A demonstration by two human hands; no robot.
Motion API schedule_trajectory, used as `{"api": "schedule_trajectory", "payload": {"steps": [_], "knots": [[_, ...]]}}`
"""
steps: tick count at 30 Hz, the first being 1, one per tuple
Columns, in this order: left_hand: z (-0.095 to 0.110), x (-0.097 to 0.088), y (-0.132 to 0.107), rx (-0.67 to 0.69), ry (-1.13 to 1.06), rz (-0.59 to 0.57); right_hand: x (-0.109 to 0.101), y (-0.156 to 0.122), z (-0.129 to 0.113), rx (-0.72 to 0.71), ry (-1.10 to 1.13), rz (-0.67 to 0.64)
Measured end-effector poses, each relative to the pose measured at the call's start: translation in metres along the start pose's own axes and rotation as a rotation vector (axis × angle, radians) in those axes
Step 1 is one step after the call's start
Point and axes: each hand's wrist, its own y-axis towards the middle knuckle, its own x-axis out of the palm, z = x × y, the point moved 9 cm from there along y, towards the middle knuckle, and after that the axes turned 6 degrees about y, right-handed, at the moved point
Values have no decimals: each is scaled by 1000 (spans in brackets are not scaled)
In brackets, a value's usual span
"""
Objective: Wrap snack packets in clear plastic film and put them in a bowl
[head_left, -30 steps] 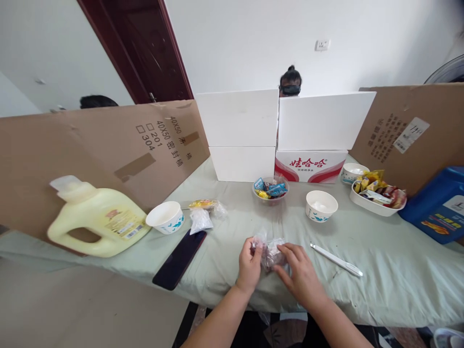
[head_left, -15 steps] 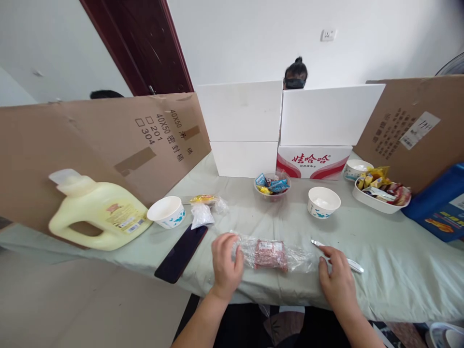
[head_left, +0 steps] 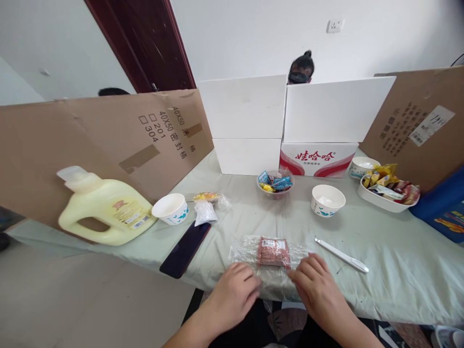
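Observation:
A small red packet (head_left: 273,252) with a white label lies on a spread sheet of clear plastic wrap (head_left: 243,247) near the table's front edge. My left hand (head_left: 235,292) is closed at the near left edge of the wrap, its fingertips pinching the film. Opposite it, my right hand (head_left: 315,285) has thumb and fingers together on the near right edge of the wrap. Some fingertips of both hands are hidden. A slim white utility knife (head_left: 341,254) lies on the cloth to the right, untouched.
Left are a dark phone (head_left: 184,250), small wrapped packets (head_left: 205,210), a paper bowl (head_left: 170,209) and a yellow jug (head_left: 105,208). Beyond sit a bowl of snacks (head_left: 275,183), another paper bowl (head_left: 328,200) and a snack dish (head_left: 387,193). White boxes (head_left: 246,125) wall the back.
My right hand has left the knife and moved left to the wrap. My left hand has shifted down to the wrap's near edge. The wrap lies more spread out; the camera view has shifted slightly.

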Motion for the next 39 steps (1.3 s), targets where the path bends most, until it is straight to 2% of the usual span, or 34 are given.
{"api": "schedule_trajectory", "payload": {"steps": [2,3,5,9,11,13,16,18,22,24,26,30,33,36,39], "knots": [[4,5,-8,-27,-23,-137,8,-10,-12,4,74,-150],[5,7,-8,-44,-24,-154,14,-15,-15,27,95,-215],[10,9,0,-39,-13,-118,25,-19,-14,91,88,-287],[28,21,28,64,8,17,41,-17,4,210,-19,-266],[29,28,40,68,49,71,47,-16,14,257,-46,-252],[23,35,49,29,105,79,50,-17,21,293,-45,-256],[4,46,58,-63,148,8,48,-15,27,313,-32,-261],[-8,50,61,-109,131,-36,38,-7,32,302,-42,-215],[-24,47,68,-161,35,-65,13,15,47,237,-66,-2],[-31,43,72,-180,-55,-95,11,22,55,170,-68,73],[-40,37,76,-192,-190,-128,18,23,65,117,-109,96],[-72,15,85,-215,-618,-138,41,17,87,148,-237,25],[-123,-4,99,-420,-852,-53,50,13,93,173,-266,-22],[-175,-30,126,-652,-692,121,49,14,91,168,-266,-22],[-194,-49,175,-671,-510,204,47,15,89,152,-276,-6]]}}
